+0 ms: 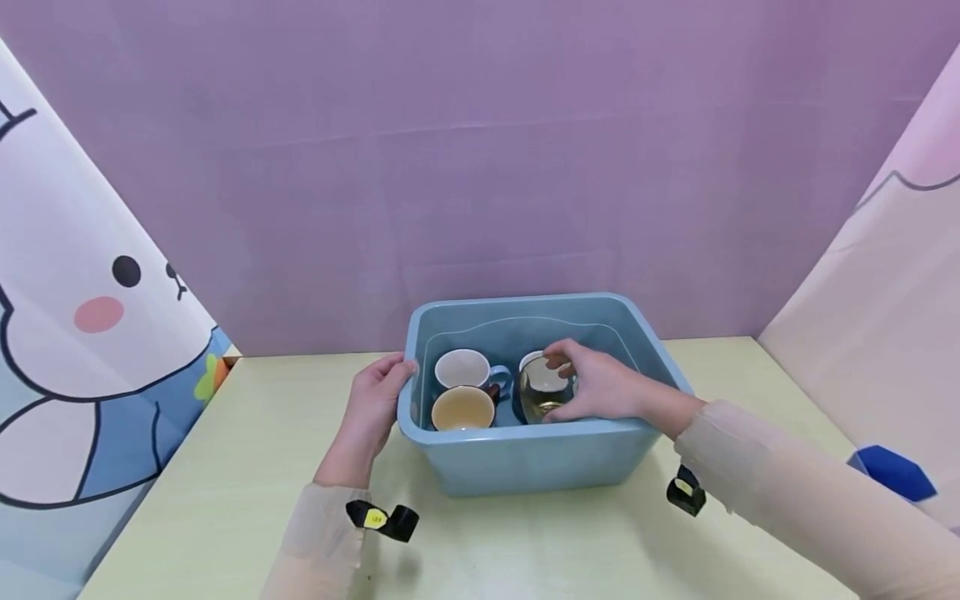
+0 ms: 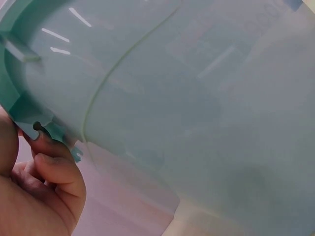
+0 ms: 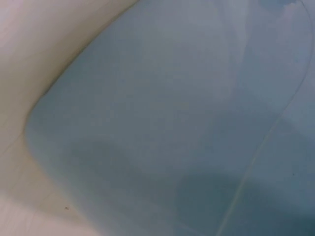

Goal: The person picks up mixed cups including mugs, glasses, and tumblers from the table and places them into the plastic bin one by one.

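Observation:
A blue plastic basin (image 1: 525, 458) stands on the table with several cups in it. My left hand (image 1: 378, 390) grips its left rim; the left wrist view shows the curled fingers (image 2: 59, 172) under the edge. Inside the basin, on the right, my right hand (image 1: 600, 385) holds a clear, amber-tinted glass cup (image 1: 538, 400) between thumb and fingers. A white-rimmed cup (image 1: 528, 359) shows partly behind the glass. On the left side sit a mug with a white inside and blue handle (image 1: 462, 368) and a cream-lined mug with a dark handle (image 1: 462, 408). Only the basin's outer wall (image 3: 147, 108) appears in the right wrist view.
The pale table (image 1: 247, 467) runs up to a purple cloth backdrop (image 1: 480, 167). A cartoon-printed cloth (image 1: 67, 375) hangs at the left and a pale one (image 1: 885, 317) at the right. A dark blue object (image 1: 892, 472) lies at the right edge.

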The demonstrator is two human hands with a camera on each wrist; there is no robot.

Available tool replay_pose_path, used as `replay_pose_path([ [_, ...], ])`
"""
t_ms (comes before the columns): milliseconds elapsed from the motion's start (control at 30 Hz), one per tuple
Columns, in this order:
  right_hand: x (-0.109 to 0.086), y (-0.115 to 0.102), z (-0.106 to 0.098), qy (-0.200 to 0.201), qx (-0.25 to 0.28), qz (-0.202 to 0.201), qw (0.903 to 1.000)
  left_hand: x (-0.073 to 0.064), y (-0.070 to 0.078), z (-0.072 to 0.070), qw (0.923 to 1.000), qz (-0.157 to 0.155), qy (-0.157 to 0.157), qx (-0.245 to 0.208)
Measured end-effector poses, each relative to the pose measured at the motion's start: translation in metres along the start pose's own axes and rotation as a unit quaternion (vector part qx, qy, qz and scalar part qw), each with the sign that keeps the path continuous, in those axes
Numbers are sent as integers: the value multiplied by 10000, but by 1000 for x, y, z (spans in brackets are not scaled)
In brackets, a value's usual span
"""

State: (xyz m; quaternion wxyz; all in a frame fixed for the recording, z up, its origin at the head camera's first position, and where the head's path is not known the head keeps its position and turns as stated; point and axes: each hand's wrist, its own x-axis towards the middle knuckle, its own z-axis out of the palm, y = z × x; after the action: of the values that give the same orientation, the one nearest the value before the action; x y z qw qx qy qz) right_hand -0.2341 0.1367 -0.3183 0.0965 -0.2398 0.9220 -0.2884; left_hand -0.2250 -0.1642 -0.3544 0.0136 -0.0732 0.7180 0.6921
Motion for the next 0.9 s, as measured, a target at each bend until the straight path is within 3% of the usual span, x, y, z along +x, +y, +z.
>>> replay_pose_path([
  [900,10,-2,6,-774,-52,-10,9970,1,0,-1,10000,40,-55,6],
])
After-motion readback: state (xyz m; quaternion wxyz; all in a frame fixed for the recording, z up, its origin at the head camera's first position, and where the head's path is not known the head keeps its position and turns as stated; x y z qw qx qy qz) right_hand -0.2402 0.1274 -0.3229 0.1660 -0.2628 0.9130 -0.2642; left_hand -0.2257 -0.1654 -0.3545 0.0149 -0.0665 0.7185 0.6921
